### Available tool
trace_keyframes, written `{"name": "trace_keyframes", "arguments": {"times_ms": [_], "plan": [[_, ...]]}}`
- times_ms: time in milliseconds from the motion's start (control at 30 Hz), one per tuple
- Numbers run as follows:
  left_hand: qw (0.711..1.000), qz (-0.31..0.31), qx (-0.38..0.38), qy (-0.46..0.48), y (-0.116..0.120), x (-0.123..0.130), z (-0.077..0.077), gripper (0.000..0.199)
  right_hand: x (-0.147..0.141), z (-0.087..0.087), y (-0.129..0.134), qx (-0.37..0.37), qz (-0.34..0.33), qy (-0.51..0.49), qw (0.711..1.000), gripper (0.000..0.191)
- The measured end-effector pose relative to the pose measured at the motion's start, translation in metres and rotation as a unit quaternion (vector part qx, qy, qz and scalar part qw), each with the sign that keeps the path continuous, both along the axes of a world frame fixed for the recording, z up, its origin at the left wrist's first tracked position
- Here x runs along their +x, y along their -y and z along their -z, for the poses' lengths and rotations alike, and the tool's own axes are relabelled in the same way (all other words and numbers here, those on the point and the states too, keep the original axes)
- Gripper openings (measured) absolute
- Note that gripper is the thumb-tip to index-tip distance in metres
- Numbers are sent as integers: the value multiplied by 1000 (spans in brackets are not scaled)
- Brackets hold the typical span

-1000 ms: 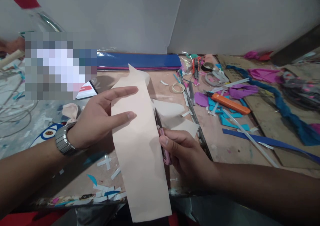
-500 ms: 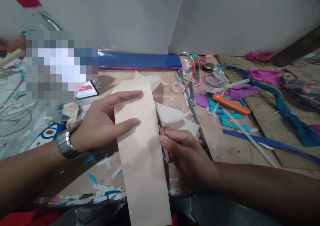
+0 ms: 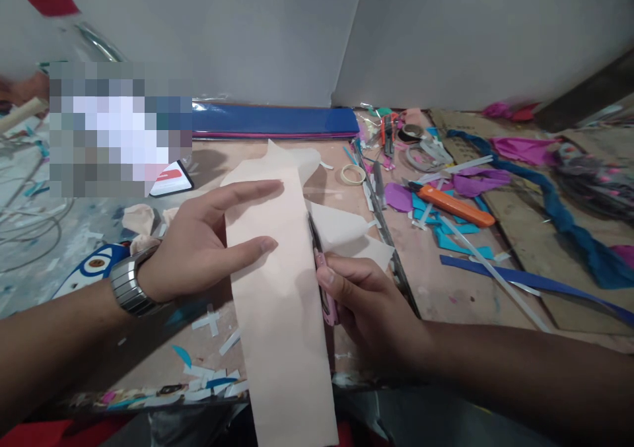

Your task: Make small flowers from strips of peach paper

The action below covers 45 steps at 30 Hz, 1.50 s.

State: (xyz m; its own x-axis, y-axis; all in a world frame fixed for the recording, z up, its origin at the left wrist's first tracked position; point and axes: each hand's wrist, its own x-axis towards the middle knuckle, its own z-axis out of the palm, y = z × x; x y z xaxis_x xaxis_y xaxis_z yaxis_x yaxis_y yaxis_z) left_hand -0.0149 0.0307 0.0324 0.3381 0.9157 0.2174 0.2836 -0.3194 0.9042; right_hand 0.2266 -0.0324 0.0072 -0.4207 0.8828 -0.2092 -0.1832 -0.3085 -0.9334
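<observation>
A long pale peach sheet (image 3: 284,348) runs lengthways in front of me, its near end hanging over the table's front edge. On its left side lies my left hand (image 3: 201,242), open, with thumb and forefinger spread across the surface. My right hand (image 3: 379,295) is closed around a pair of scissors (image 3: 327,305) with pink handles. Their dark blades lie along the sheet's right edge and point away from me. Right of the blades, a loose pale offcut (image 3: 339,226) curls on the table. My palm hides part of the scissors' handles.
An orange utility knife (image 3: 453,204) lies to the right among blue and purple scraps. A tape roll (image 3: 352,174) sits beyond the offcut. Blue folded sheets (image 3: 275,120) line the wall, and a phone (image 3: 172,179) is at the left. White scraps (image 3: 205,371) litter the front edge.
The scissors' blades now show more beside the sheet's edge, and the pink handles have shifted slightly. My left hand keeps its place on the sheet.
</observation>
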Motion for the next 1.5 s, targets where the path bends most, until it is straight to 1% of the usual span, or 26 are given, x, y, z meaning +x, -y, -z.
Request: {"name": "trace_keyframes", "arguments": {"times_ms": [200, 367, 667, 800, 900, 1000, 1100, 1267, 1333, 1433, 1500], "plan": [[1000, 17, 1, -19, 3, -1, -1, 64, 0, -1, 0, -19, 3, 4, 1000, 55], [1000, 19, -5, -20, 4, -2, 1, 68, -1, -2, 1, -31, 26, 9, 999, 52], [1000, 22, -10, -17, 4, -3, 3, 70, 0, -2, 0, -21, 20, 25, 999, 52], [1000, 20, -17, -11, 5, -2, 2, 71, -1, -4, 0, -17, 23, 13, 1000, 52], [1000, 8, -20, 18, 2, -1, 1, 65, -1, -4, 0, -23, 14, 5, 1000, 51], [996, -22, -52, 70, -5, 0, 2, 54, -1, -2, 0, -9, -7, -1, 1000, 50], [991, -40, -88, 88, -9, 0, 4, 60, -1, 0, -1, 11, -17, 2, 1000, 51], [987, -16, -131, 90, -7, 1, 4, 69, -1, 1, 0, -36, -36, -9, 999, 47], [988, -17, -129, 83, -5, 1, 3, 72, -1, 2, 0, -41, -40, -15, 998, 46], [991, -26, -107, 70, -5, 2, 2, 75, 0, 3, -1, -31, -40, -17, 999, 47], [994, -28, -92, 58, -5, 3, 0, 77, 0, 4, -1, -40, -36, -14, 998, 48]]}}
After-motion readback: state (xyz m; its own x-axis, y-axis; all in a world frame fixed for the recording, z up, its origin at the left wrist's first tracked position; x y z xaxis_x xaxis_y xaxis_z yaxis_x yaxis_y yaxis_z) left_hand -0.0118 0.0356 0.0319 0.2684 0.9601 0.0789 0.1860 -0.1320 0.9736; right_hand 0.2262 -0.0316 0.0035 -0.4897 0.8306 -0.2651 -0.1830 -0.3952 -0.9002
